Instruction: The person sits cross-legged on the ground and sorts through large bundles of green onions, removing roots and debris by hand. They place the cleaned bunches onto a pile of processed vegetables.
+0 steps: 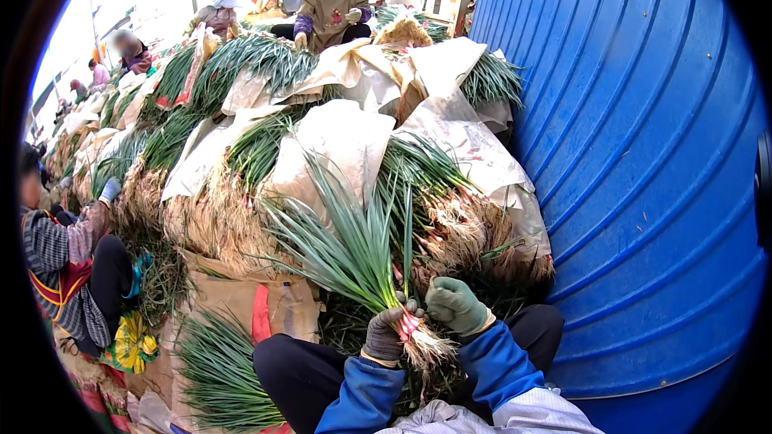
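Observation:
My left hand (387, 328), in a dark grey glove, is closed around a bunch of green onions (368, 253) near its base. The leaves fan up and away from me, and pink-red bulbs with pale stringy roots (425, 343) stick out below the hand. Just right of the bunch is my right hand (456, 306) in a green glove. Its fingers are curled, and whether they pinch something small is unclear. Beyond my hands lies a heap of green onions (449, 217), roots toward me. A sheaf of green onions (226, 367) lies by my left knee.
A blue ribbed metal wall (639, 193) rises close on my right. Pale plastic sacks (338, 138) partly cover the long onion heap. At the left a person (72, 271) sits close by; another person (332, 6) works behind the heap. Beside my left leg is a tan woven sack (283, 307).

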The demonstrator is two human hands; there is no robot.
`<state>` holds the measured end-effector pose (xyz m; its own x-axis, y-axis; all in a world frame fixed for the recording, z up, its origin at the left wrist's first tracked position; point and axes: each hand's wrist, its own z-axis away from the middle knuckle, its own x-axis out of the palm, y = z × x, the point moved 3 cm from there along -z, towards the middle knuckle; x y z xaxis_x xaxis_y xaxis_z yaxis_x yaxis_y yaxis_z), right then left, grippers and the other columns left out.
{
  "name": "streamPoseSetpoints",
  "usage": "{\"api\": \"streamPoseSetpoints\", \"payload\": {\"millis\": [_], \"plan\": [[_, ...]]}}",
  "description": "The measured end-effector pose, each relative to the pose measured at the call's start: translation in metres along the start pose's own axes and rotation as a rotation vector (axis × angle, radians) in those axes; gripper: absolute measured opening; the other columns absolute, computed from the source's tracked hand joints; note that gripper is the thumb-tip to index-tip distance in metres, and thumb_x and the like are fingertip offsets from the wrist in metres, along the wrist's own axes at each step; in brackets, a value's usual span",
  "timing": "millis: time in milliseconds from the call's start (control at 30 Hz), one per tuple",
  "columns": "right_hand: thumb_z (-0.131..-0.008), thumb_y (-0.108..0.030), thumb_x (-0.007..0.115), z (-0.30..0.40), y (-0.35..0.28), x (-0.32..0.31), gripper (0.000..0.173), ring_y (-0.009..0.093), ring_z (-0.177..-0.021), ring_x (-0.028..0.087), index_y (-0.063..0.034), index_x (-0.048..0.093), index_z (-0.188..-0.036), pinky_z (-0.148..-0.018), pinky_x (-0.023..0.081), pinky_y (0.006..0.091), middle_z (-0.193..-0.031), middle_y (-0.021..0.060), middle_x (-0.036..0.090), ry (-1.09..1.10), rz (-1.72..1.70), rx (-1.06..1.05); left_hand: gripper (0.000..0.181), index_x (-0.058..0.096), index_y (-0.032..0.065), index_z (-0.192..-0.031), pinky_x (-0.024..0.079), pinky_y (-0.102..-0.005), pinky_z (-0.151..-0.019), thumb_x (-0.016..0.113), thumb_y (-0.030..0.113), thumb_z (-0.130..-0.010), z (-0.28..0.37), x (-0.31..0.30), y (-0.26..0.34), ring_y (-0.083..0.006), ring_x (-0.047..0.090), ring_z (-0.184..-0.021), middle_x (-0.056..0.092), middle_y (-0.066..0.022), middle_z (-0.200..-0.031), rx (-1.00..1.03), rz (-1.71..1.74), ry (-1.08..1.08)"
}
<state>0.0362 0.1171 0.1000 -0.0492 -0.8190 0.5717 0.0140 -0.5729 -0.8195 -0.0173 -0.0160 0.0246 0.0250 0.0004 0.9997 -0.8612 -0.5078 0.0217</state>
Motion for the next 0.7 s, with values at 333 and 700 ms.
{"api": "streamPoseSetpoints", "payload": {"millis": [333,700], "plan": [[-0.081,-0.043,0.069,-0.114,-0.086,-0.119,0.059,0.033,-0.105,0.061,-0.0015,0.059,-0.121,-0.092,0.046,0.0390,-0.115,0.0200,0.063,0.782,1.457,-0.042,0.027,0.063,0.0027,-0.089,0.049,-0.0392,-0.090,0.066,0.029,-0.088,-0.013,0.014,-0.016,-0.0207,0.062,-0.086,0.064,-0.0065,-0.081,0.021,-0.053,0.093],[-0.087,-0.022,0.068,-0.009,-0.047,-0.086,0.024,0.023,-0.084,0.065,-0.0030,0.070,-0.101,-0.079,0.049,0.0318,-0.092,0.0126,0.070,1.066,1.143,-0.594,0.042,0.049,0.0063,-0.126,0.050,-0.0419,-0.090,0.064,0.017,-0.088,0.001,0.015,0.001,-0.0203,0.062,-0.087,0.061,-0.0034,-0.087,0.213,-0.090,-0.021]]}}
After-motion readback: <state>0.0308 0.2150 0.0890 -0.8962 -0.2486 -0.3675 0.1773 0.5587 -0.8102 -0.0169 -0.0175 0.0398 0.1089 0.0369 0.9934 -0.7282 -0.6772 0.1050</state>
